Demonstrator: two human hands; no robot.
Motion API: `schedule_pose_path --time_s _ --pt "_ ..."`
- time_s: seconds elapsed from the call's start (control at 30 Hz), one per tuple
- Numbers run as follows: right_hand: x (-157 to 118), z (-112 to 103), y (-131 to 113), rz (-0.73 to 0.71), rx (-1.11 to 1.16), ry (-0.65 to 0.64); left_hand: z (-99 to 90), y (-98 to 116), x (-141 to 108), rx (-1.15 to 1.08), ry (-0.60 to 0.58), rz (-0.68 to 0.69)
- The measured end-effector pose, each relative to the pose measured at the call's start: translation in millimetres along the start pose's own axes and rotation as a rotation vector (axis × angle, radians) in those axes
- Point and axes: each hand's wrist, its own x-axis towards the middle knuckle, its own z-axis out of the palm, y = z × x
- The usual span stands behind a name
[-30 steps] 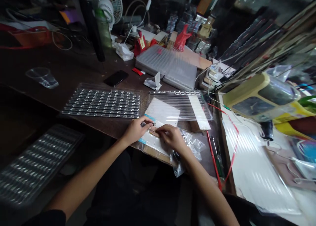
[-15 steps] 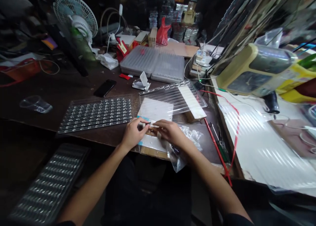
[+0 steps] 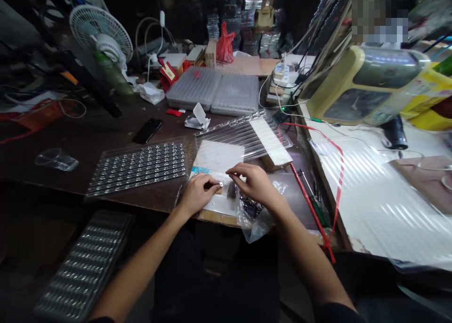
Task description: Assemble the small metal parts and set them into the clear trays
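Observation:
My left hand (image 3: 198, 192) pinches a small shiny metal piece (image 3: 221, 184) between thumb and fingertips, over a white board (image 3: 222, 203) at the table's front edge. To its right, my right hand (image 3: 254, 182) hovers with thumb and index fingertip pressed together; what they hold, if anything, is too small to make out. Beneath the right wrist lies a clear plastic bag (image 3: 259, 222) with dark small parts in it. A tray filled with rows of metal parts (image 3: 141, 167) rests left of the board. Behind the board, a clear ribbed tray (image 3: 233, 137) holds parts along its far edge.
A black phone (image 3: 147, 131), a clear cup (image 3: 57, 160) and an opened white case (image 3: 198, 118) lie on the table. Stacked clear trays (image 3: 215, 90) stand behind. Red strap (image 3: 310, 200) and a green-handled tool (image 3: 320, 214) lie right. Another filled tray (image 3: 84, 264) sits lower left.
My hands have moved apart; the metal piece now shows at my left fingertips. My right hand has lifted slightly away from it. The camera view has shifted a little.

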Motion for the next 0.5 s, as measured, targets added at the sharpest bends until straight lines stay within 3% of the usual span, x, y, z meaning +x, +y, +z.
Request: schedule_pose_path --time_s 0.13,0.27,0.33,0.4,0.5 --pt "-3 -18 3 0.070 -0.046 -0.091 0.5 2 2 0.003 0.011 -0.014" --pt "-10 -34 2 0.193 -0.087 -0.362 5.7 3 -1 -0.077 0.027 -0.089" --pt "-13 -35 1 0.267 -0.147 -0.468 2.3 0 1 -0.149 0.104 -0.133" --pt "-16 -31 0 0.333 -0.245 -0.489 -11.9 -8 9 -0.189 0.213 -0.143" --pt "-19 -21 -2 0.325 -0.345 -0.477 -51.9 -33 37 -0.067 0.305 -0.120"
